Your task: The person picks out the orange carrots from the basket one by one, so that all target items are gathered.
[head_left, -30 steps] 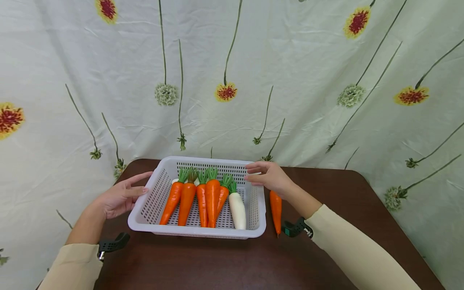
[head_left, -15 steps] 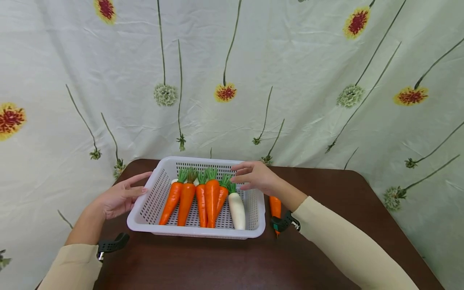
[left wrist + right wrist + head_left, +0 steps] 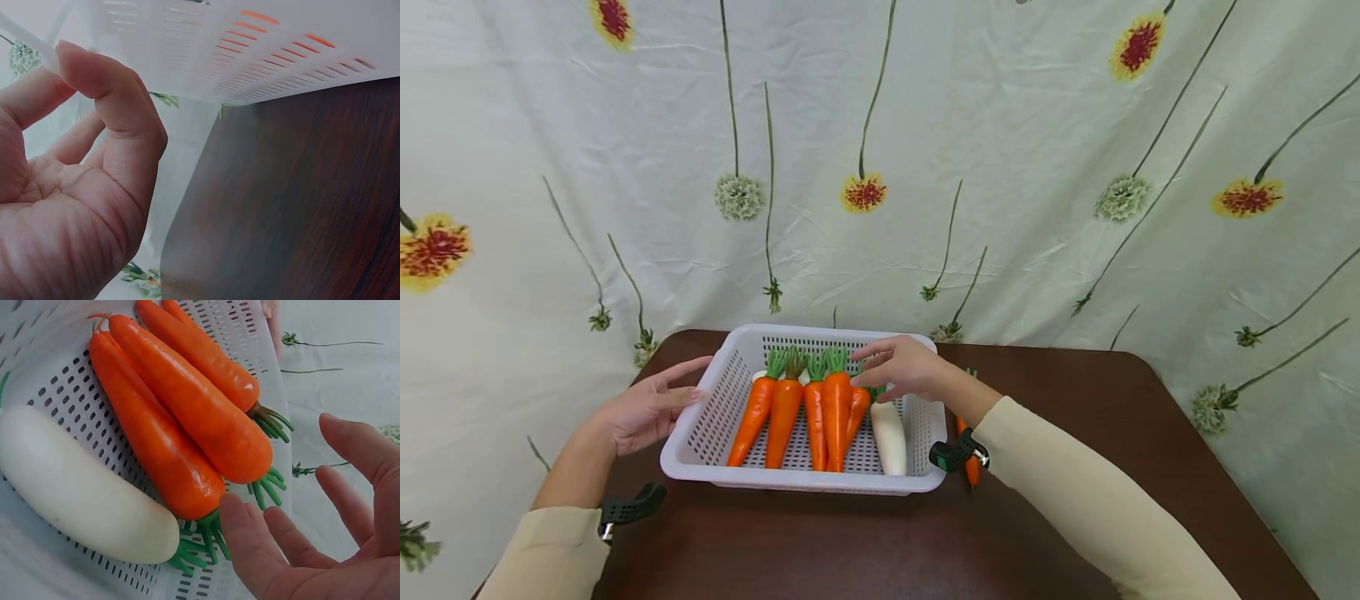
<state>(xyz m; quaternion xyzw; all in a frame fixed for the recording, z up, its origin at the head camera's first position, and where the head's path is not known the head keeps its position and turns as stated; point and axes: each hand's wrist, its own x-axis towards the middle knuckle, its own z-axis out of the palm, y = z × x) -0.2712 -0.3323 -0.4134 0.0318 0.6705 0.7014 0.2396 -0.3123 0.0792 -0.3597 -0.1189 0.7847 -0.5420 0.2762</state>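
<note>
While my left hand (image 3: 643,410) pinches the basket (image 3: 805,480) on the brown worktop (image 3: 850,537), flowered cloth (image 3: 1015,125) hanging behind, my right hand (image 3: 904,367) hovers over carrots (image 3: 836,421), fingers apart.

No legible text, labels or numbers.

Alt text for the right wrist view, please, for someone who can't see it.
The right hand, fingers apart and holding nothing, is close to the green tops of several orange carrots. They lie with a white radish in a white perforated basket, with a flowered cloth beyond.
</note>
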